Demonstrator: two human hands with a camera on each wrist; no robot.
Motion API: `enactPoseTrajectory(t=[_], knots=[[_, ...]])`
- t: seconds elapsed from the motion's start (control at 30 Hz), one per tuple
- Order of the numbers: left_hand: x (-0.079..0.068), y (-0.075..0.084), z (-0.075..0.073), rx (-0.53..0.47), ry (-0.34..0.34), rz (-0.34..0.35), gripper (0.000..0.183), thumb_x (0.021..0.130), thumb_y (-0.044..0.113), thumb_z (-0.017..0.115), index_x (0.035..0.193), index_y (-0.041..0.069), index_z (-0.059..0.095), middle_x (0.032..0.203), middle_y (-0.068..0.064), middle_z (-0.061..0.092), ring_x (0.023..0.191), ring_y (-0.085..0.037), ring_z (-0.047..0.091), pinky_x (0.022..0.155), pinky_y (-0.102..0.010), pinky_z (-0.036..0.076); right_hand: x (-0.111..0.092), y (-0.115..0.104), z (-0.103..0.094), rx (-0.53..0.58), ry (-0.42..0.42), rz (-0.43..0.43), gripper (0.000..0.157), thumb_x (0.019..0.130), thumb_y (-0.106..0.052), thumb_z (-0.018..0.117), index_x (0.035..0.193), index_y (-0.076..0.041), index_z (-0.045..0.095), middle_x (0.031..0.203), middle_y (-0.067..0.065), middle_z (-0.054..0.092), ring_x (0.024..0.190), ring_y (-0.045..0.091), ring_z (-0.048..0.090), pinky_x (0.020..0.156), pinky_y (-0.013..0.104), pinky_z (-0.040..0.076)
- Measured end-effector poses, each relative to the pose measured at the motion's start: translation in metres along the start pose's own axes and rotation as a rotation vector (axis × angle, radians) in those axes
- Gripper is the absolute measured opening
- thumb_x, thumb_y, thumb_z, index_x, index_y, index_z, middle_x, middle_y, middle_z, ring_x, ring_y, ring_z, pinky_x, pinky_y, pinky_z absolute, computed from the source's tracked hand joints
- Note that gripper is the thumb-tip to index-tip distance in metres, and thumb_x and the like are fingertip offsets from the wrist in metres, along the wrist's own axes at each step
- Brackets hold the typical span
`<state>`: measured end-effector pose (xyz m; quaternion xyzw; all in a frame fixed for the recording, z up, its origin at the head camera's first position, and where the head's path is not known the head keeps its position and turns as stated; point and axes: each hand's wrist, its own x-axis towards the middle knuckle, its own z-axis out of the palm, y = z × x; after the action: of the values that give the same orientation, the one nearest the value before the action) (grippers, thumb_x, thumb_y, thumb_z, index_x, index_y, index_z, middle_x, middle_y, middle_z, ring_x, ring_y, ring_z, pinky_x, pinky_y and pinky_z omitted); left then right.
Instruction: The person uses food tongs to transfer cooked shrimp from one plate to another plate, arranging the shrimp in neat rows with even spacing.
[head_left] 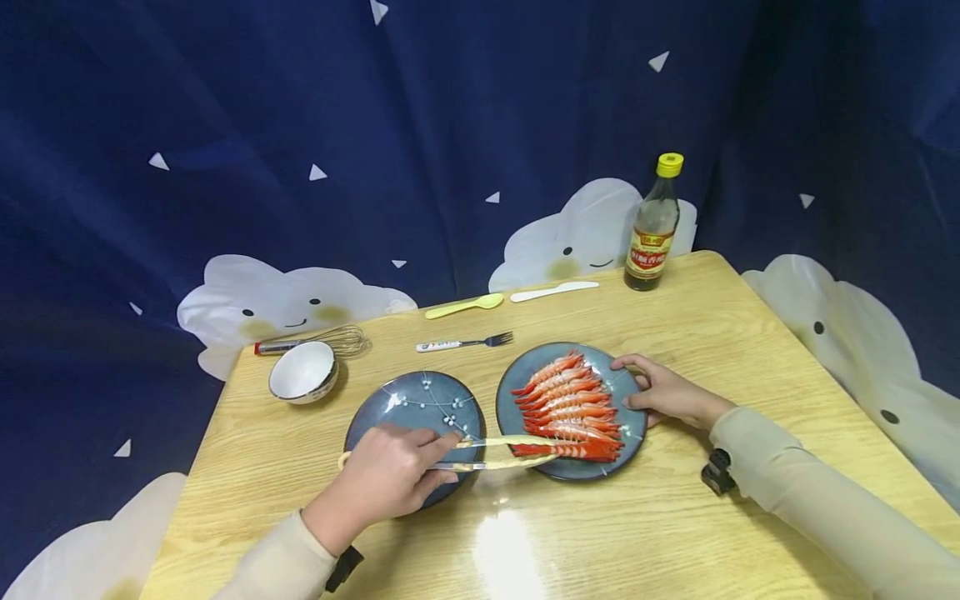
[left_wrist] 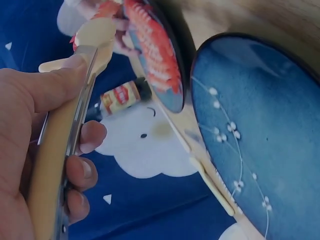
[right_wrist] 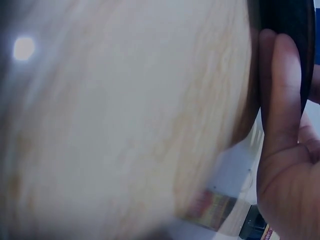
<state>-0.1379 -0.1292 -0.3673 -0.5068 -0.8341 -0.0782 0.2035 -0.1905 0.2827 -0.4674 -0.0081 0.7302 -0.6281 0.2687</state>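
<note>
My left hand (head_left: pixel 390 471) holds a pair of tongs (head_left: pixel 517 439) with cream tips and metal arms, over the near part of a bare blue plate (head_left: pixel 405 400) with a white blossom pattern. The tong tips reach across to a second blue plate (head_left: pixel 635 429) and lie on both sides of the nearest red shrimp (head_left: pixel 592 451). Whether they squeeze it I cannot tell. More shrimp (head_left: pixel 566 397) lie in a row on that plate. With my right hand (head_left: pixel 671 392) I grip the plate's right rim, fingers under and over the edge in the right wrist view.
Behind the plates lie a fork (head_left: pixel 472 342), a yellow spoon (head_left: pixel 465 306) and a white knife (head_left: pixel 555 291). A sauce bottle (head_left: pixel 651 242) stands at the back right. To the left are a white bowl (head_left: pixel 302 372) and a whisk (head_left: pixel 337 340). A blue curtain (head_left: pixel 420 125) hangs behind.
</note>
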Motion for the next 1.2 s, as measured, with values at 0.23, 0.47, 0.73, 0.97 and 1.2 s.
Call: enactPoseTrajectory(t=[0.23,0.47,0.73,0.97,1.2], knots=[[0.002,0.001,0.009,0.051,-0.039,0.034,0.04,0.069,0.038,0.069,0.101,0.015,0.063,0.07,0.006,0.056,0.051,-0.01,0.052,0.045,-0.029,0.039,0.0,-0.004,0.002,0.01,-0.007,-0.002,0.061,0.082,0.003,0.053,0.132,-0.015,0.023,0.112,0.024,0.046,0.082,0.034,0.059,0.059,0.047,0.047],[0.002,-0.002,0.019,0.124,-0.091,0.059,0.041,0.071,0.041,0.068,0.103,0.017,0.063,0.072,0.006,0.057,0.054,-0.011,0.054,0.045,-0.028,0.038,0.0,-0.004,0.001,0.001,0.012,0.014,0.061,0.082,0.003,0.053,0.132,-0.016,0.024,0.111,0.024,0.047,0.08,0.033,0.059,0.058,0.047,0.047],[0.009,-0.001,0.023,0.159,-0.094,0.065,0.041,0.07,0.039,0.069,0.103,0.015,0.063,0.074,0.004,0.06,0.057,-0.011,0.056,0.045,-0.028,0.038,-0.001,-0.004,0.002,0.029,0.0,0.015,0.06,0.083,0.003,0.052,0.132,-0.016,0.023,0.113,0.024,0.046,0.083,0.034,0.059,0.059,0.048,0.047],[0.008,-0.005,0.016,0.125,-0.128,0.016,0.052,0.066,0.045,0.07,0.108,0.014,0.062,0.079,0.003,0.06,0.056,-0.012,0.055,0.048,-0.029,0.041,0.0,-0.001,0.001,0.031,-0.009,0.01,0.06,0.082,0.004,0.052,0.132,-0.015,0.024,0.115,0.024,0.046,0.083,0.034,0.059,0.06,0.047,0.047],[0.005,-0.009,0.012,0.014,-0.113,-0.02,0.049,0.066,0.047,0.069,0.105,0.017,0.064,0.077,0.006,0.06,0.055,-0.009,0.055,0.052,-0.031,0.044,-0.001,-0.002,0.001,0.01,0.002,-0.001,0.06,0.082,0.003,0.052,0.132,-0.015,0.024,0.112,0.024,0.047,0.083,0.033,0.059,0.059,0.047,0.047]])
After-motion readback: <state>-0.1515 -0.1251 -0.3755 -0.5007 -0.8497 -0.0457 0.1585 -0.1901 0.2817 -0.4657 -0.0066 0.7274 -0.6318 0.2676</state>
